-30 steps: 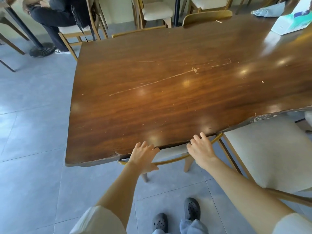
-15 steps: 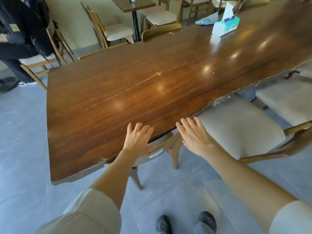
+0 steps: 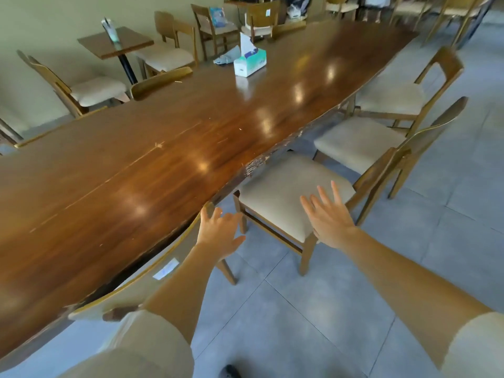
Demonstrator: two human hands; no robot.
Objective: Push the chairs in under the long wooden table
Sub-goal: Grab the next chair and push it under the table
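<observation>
Long wooden counter (image 3: 169,165) running diagonally from lower left to upper right, its glossy brown top marked by a pale scratch and several light reflections. Left hand (image 3: 219,233), fingers spread and gripping nothing, lies at the end of the curved backrest of the nearest chair (image 3: 131,290), which is tucked in close against the near edge of the counter; whether the fingers touch the backrest cannot be told. Right hand (image 3: 328,216), also spread flat and holding nothing, appears over the near corner of the cushioned seat of the second chair (image 3: 283,192); contact with the cushion cannot be told. This second chair stands pulled out, with only the far edge of its seat at the counter edge and its backrest pointing away to the right. A third chair (image 3: 360,143) and a fourth chair (image 3: 392,99) stand farther along the same side, likewise pulled out onto the grey tiled floor (image 3: 313,309). On the far side of the counter, a chair backrest (image 3: 161,83) rises just above the counter edge. A tissue box (image 3: 249,61) sits on the counter towards its far end, with a crumpled cloth (image 3: 226,57) just beside it. A small square table (image 3: 114,42) stands by the wall, with chairs around it. Both forearms are bare; light sleeves show at the lower edge.
</observation>
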